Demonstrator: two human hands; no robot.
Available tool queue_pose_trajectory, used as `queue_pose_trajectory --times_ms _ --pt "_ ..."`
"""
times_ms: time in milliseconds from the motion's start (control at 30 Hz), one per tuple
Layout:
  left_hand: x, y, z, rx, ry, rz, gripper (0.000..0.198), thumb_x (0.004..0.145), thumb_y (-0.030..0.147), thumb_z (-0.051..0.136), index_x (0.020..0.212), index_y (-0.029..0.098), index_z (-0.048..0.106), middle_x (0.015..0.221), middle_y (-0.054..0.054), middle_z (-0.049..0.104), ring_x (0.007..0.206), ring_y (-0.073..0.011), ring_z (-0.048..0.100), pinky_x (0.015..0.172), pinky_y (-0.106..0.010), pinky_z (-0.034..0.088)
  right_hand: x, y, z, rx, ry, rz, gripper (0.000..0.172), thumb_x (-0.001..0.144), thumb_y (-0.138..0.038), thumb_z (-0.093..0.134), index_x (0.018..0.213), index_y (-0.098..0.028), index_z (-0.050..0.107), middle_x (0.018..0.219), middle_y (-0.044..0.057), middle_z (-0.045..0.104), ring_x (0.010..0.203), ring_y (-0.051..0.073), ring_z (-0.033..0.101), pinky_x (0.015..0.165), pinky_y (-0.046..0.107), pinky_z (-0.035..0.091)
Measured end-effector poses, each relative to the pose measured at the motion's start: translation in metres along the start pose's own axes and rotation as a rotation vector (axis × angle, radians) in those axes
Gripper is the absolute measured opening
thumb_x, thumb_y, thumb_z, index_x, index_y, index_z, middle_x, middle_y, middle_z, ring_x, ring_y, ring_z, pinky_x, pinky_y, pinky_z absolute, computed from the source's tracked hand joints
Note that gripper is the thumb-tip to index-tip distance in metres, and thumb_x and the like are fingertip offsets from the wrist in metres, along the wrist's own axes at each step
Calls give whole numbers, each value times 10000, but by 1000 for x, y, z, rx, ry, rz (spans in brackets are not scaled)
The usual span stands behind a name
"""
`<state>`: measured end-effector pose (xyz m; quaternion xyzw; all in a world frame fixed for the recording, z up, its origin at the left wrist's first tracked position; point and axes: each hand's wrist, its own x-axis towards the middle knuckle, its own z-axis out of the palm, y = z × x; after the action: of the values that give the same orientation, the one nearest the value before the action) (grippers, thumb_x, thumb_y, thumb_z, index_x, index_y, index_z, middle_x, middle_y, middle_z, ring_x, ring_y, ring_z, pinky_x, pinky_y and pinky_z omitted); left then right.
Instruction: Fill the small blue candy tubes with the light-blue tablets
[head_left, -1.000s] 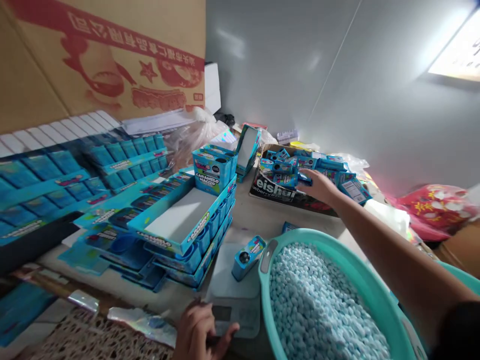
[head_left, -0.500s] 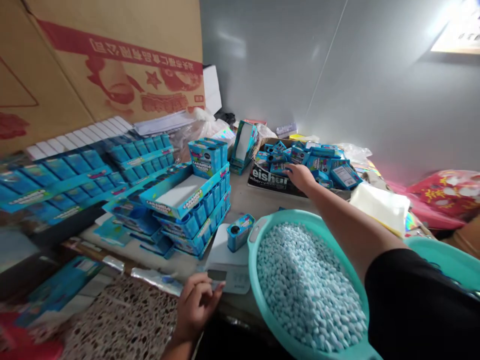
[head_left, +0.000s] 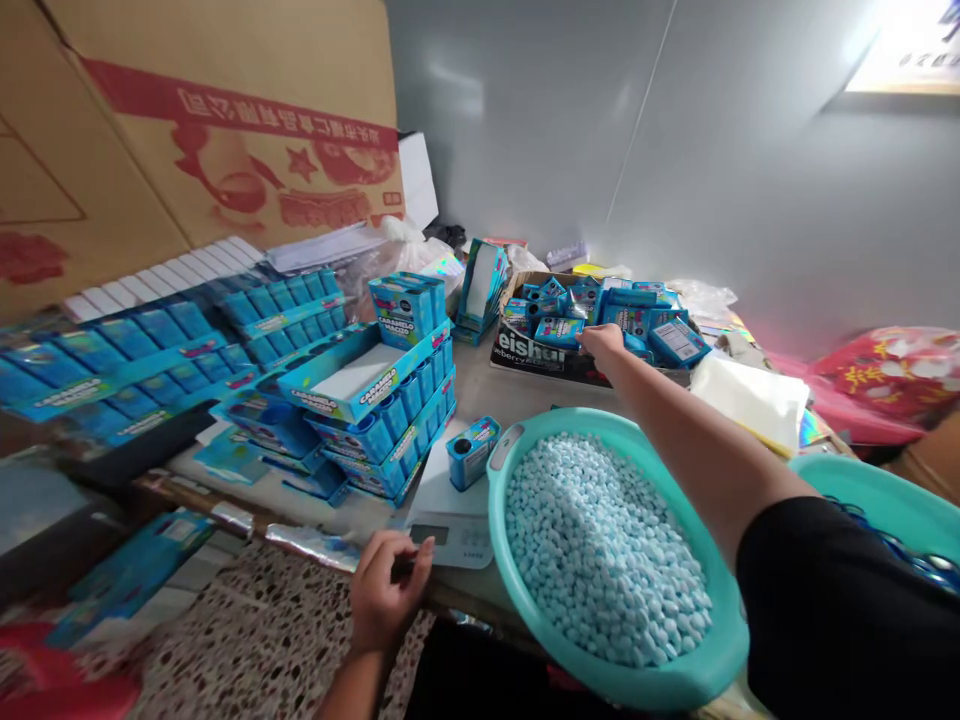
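My right hand [head_left: 602, 342] reaches far over the table into a cardboard box [head_left: 537, 355] heaped with small blue candy boxes [head_left: 622, 318]; its fingers close on one of them. My left hand [head_left: 388, 592] rests at the table's near edge, fingers curled in a pinch on something I cannot make out, just in front of a white kitchen scale [head_left: 451, 510]. One small blue box [head_left: 472, 452] stands on the scale. A teal basin [head_left: 525, 640] full of pale blue candies [head_left: 600, 550] sits under my right arm.
Stacked blue display trays [head_left: 375, 400] fill the table's left half, with more rows [head_left: 150, 340] behind them against a large cardboard carton [head_left: 187, 130]. A second teal basin [head_left: 885, 510] and red bags [head_left: 892, 375] lie at the right. Grey wall panels stand behind.
The view has pulled back and the table looks farther away. My right hand stays in the pile of small boxes, and my left hand has curled shut near the scale's front.
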<state>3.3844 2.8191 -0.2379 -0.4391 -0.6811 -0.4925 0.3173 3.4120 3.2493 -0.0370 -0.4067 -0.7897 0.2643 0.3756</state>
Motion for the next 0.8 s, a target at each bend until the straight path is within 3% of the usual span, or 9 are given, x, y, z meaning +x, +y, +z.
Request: queue_pose_trajectory --times_ms 100,200,267,400,467,533,600,700,800 --pt "-5 -12 0 -33 99 -9 76 877 140 618 845 177 559 810 -14 586 757 -129 595 711 -246 502 -3 -12 -17 -45 71 -28 352 848 -310 674 1078 -44 691 793 80 680 665 168 631 615 280 509" --pt "-12 -21 2 -142 231 -154 176 924 133 512 756 187 510 724 8 521 670 -118 522 611 -247 441 -22 -26 -46 -128 136 -172 375 819 -262 633 1141 -86 709 906 95 709 817 215 654 757 319 510" --pt "-15 -22 3 -238 268 -278 308 962 147 442 657 188 432 635 20 431 586 -113 434 538 -254 368 -45 -31 -70 -323 209 -402 359 829 -242 565 1124 -131 738 984 106 718 913 245 651 856 371 499" --pt "-16 -22 3 -382 296 -336 339 965 156 434 630 189 387 597 27 384 565 -119 420 562 -272 402 -109 -19 -120 -574 300 -683 324 880 -305 511 983 -135 767 904 117 716 798 255 658 748 393 523" --pt "-16 -23 0 -381 232 -256 316 962 168 439 650 197 397 597 28 400 569 -123 445 568 -271 427 -140 0 -144 -534 148 -694 238 903 -327 546 927 -205 749 901 76 713 743 217 658 703 368 528" --pt "-14 -24 -4 -335 80 -148 307 952 199 474 651 203 411 588 27 418 556 -122 453 544 -257 410 -167 22 -161 -427 -67 -672 132 900 -324 603 904 -286 729 922 36 715 763 200 672 709 355 537" --pt "-9 -23 -8 -223 -106 -9 261 909 226 580 675 205 466 602 19 478 571 -125 481 552 -254 404 -187 43 -167 -322 -198 -610 112 901 -309 620 909 -329 730 914 27 714 767 200 676 700 353 542" --pt "1 -17 -8 -20 -287 220 139 836 238 723 847 192 592 663 7 581 624 -147 528 618 -275 424 -206 65 -155 -247 -318 -457 180 920 -353 587 885 -287 751 870 61 702 768 226 667 693 379 543" --pt "8 -8 -4 73 -385 289 141 856 275 728 899 190 624 648 12 568 624 -163 514 608 -293 391 -215 74 -130 -191 -492 -358 258 928 -422 582 862 -239 751 911 77 683 840 233 655 775 392 545"
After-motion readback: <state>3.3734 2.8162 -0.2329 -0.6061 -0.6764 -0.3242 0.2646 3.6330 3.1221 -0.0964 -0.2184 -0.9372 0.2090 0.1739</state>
